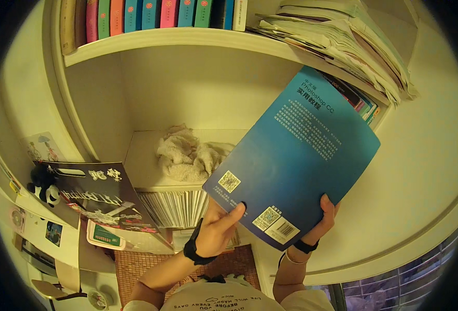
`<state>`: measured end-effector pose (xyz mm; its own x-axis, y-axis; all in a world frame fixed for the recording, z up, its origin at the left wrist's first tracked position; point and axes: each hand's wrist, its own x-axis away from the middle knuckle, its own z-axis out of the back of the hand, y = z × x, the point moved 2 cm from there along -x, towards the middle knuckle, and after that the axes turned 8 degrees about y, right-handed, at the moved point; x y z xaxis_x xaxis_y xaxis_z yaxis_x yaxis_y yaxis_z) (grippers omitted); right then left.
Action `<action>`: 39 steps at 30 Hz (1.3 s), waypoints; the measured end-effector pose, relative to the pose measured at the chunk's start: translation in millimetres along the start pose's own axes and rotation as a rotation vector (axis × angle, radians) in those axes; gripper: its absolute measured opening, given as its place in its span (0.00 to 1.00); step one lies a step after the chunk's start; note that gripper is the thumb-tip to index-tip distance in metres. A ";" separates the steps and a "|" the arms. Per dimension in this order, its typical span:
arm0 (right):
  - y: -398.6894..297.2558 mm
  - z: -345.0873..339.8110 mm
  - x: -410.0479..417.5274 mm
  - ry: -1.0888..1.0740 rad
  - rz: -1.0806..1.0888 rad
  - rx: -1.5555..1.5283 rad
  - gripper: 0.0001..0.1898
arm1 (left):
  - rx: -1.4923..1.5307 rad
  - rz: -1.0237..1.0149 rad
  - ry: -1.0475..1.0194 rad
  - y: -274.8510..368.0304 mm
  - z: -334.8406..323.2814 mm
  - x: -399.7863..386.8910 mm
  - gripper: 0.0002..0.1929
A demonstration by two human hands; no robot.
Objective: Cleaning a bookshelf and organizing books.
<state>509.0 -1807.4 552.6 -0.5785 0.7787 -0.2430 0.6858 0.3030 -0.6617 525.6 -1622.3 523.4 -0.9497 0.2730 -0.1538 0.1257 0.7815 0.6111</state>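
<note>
A large blue softcover book (291,155) is held up in front of the shelves, with printed text and square codes on the side facing me. My left hand (221,227) grips its lower left edge, thumb on the cover. My right hand (328,217) holds the lower right edge, its thumb also on the cover. Both wrists wear black bands. Behind the book, a crumpled cream fluffy cloth (186,155) lies in the open shelf compartment, and a few other books (363,103) show past the book's upper right edge.
Colourful books (151,13) stand upright on the upper shelf (166,38), beside a leaning stack of papers (330,35). Below the cloth are tightly packed thin volumes (174,208). At left hang a dark printed bag (100,194) and a panda plush (44,186). A waste bin (98,299) stands lower left.
</note>
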 end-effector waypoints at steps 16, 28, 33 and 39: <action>4.3 -17.7 -46.7 -0.090 0.605 0.308 0.33 | -0.169 0.075 -0.019 -32.2 -31.0 -75.0 0.42; 30.8 -44.4 -40.8 -0.052 0.610 0.378 0.40 | -0.893 -0.240 -0.295 -40.9 -27.2 -67.2 0.53; 26.4 -50.0 -49.3 -0.145 0.556 0.401 0.42 | -0.999 -0.304 -0.324 -44.6 -31.4 -88.6 0.56; 26.1 -38.8 -45.1 -0.198 0.490 0.547 0.42 | -1.035 -0.335 -0.328 -40.6 -39.0 -94.6 0.62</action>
<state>570.1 -1813.3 573.8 -0.3680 0.6256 -0.6879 0.5977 -0.4075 -0.6904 599.1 -1701.7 543.4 -0.7509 0.3900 -0.5330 -0.5626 0.0450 0.8255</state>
